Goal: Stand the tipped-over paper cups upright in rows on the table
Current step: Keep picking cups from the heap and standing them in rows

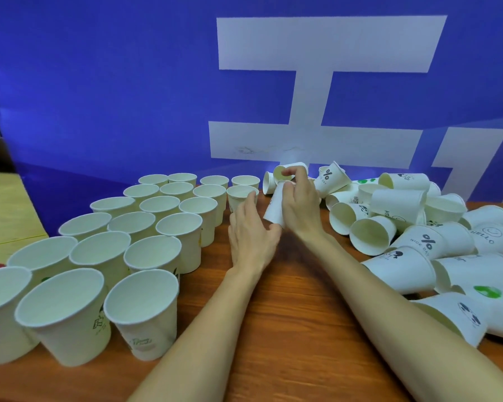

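Several white paper cups stand upright in rows (pixel 145 227) on the left of the wooden table (pixel 288 314). A heap of tipped-over cups (pixel 418 227) lies on the right. My right hand (pixel 299 207) grips a white cup (pixel 275 208) held upside down and tilted, and its fingertips pinch the rim of a second tipped cup (pixel 282 171) behind it. My left hand (pixel 251 233) lies beside the held cup with straight fingers, its thumb at the cup's lower rim, its fingertips touching an upright cup (pixel 238 194) at the end of a row.
A blue wall with large white shapes (pixel 317 97) rises directly behind the table. A yellow surface (pixel 6 210) lies to the far left. Bare wood (pixel 273 358) stretches between the rows and the heap, under my forearms.
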`<action>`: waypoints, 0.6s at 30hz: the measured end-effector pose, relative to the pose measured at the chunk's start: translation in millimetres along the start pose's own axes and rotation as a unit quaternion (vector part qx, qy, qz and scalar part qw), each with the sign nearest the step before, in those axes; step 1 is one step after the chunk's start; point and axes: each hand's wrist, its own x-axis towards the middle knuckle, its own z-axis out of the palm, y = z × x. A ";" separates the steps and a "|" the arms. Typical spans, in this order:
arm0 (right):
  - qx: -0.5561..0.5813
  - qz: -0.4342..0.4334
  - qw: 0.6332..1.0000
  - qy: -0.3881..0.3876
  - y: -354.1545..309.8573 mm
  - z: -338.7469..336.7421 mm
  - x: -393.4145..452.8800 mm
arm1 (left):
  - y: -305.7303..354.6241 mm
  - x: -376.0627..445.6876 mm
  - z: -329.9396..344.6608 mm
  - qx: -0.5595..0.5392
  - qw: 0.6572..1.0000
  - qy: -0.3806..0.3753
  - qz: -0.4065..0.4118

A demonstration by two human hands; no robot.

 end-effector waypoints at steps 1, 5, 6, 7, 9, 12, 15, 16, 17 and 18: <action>0.004 -0.004 1.000 -0.005 1.2 0.4 -1.6 | -0.2 0.3 -0.3 -0.010 1.000 -0.016 0.000; 0.022 -0.020 0.999 -0.040 1.8 4.0 -7.9 | 2.2 -0.7 -4.9 -0.048 0.995 -0.080 0.029; 0.031 -0.021 0.998 -0.048 1.1 4.9 -9.2 | 1.6 -0.6 -6.3 -0.050 0.994 -0.093 0.034; 0.042 -0.023 0.998 -0.051 0.2 5.3 -10.2 | 0.0 -0.5 -7.6 -0.058 0.993 -0.099 0.036; 0.074 -0.019 0.996 -0.050 -1.2 5.3 -11.0 | -4.0 -0.5 -9.4 -0.079 0.991 -0.100 0.035; 0.119 -0.002 0.991 -0.063 -5.0 4.2 -13.1 | -7.1 -1.1 -9.6 -0.079 0.992 -0.094 0.026; 0.134 -0.003 0.988 -0.073 -10.7 6.4 -19.8 | -9.2 -1.1 -9.4 -0.068 0.995 -0.067 0.034; 0.129 -0.009 0.989 -0.069 -11.2 8.5 -21.7 | -9.6 -1.3 -9.6 -0.068 0.995 -0.061 0.042; 0.120 -0.014 0.991 -0.056 -11.3 10.7 -23.1 | -10.2 -1.7 -9.9 -0.067 0.995 -0.053 0.046; 0.110 -0.019 0.993 -0.036 -11.1 12.6 -23.7 | -9.9 -2.6 -10.8 -0.064 0.996 -0.041 0.044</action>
